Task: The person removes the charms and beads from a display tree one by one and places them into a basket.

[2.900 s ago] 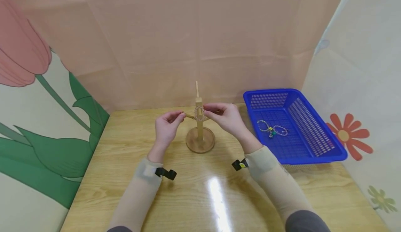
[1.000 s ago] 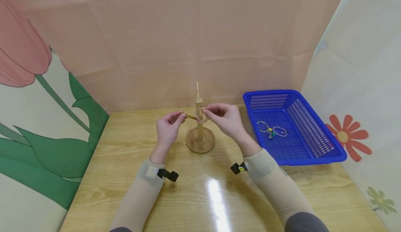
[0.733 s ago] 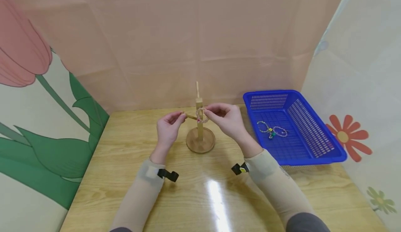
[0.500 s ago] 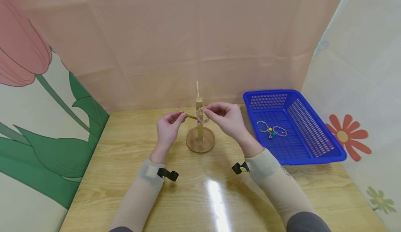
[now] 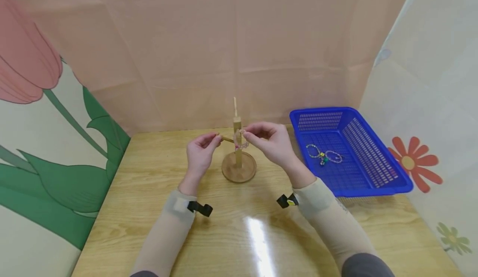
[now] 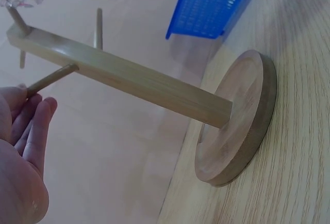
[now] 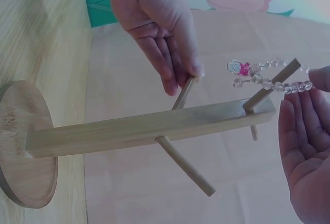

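A wooden rack with a square post [image 7: 113, 131], a round base [image 5: 239, 175] and several side pegs stands on the table. My left hand [image 5: 199, 154] pinches the end of its left peg [image 6: 51, 79] between thumb and finger. A bracelet [image 7: 289, 87] of clear pinkish beads, with a small pink-and-white figure charm [image 7: 237, 68], hangs from the fingertips of my right hand [image 5: 270, 144]. In the right wrist view the beads lie around the upper peg [image 7: 283, 74] near its tip. Only the bracelet's edge shows in the left wrist view.
To the right stands a blue plastic basket [image 5: 373, 192] with two beaded bracelets [image 5: 333, 157] inside, one bearing yellow and green charms. A pinkish cloth wall [image 5: 179, 52] closes off the back of the wood-grain table [image 5: 149, 177].
The bracelet has tipped and sunk a little at its lower side, its pink charm now lower in front of the post. My right hand has barely shifted; the left keeps its pinch.
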`<state>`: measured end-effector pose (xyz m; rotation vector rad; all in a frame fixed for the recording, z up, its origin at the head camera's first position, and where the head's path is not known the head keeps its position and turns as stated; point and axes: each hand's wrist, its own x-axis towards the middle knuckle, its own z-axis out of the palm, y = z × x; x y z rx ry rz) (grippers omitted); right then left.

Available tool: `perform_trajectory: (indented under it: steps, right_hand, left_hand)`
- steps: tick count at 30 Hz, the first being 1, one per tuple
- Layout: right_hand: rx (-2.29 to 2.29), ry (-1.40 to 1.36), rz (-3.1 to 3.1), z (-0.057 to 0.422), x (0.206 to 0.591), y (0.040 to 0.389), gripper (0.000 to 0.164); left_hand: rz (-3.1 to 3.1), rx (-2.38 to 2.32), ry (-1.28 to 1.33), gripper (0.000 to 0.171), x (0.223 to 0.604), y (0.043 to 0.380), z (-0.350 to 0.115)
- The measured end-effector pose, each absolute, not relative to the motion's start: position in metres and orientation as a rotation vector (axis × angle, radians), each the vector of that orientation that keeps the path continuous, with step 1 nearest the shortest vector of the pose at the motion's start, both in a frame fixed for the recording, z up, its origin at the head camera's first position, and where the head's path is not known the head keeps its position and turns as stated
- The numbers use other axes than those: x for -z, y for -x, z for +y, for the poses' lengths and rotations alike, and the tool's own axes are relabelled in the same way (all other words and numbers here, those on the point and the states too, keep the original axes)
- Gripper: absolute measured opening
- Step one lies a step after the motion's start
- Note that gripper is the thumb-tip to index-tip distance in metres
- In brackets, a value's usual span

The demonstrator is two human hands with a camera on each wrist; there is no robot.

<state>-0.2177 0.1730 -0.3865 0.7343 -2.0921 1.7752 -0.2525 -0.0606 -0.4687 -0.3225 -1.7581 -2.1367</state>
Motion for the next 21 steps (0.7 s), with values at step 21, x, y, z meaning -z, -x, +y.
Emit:
perform_trajectory:
  steps: [21]
  right_hand:
    - [-1.711, -0.938, -2.093, 0.1815, 0.3926, 0.2159, 0.01]
  left_hand:
    - [-1.77, 2.123, 0.32, 0.018, 0.4705, 0.2528, -0.0614]
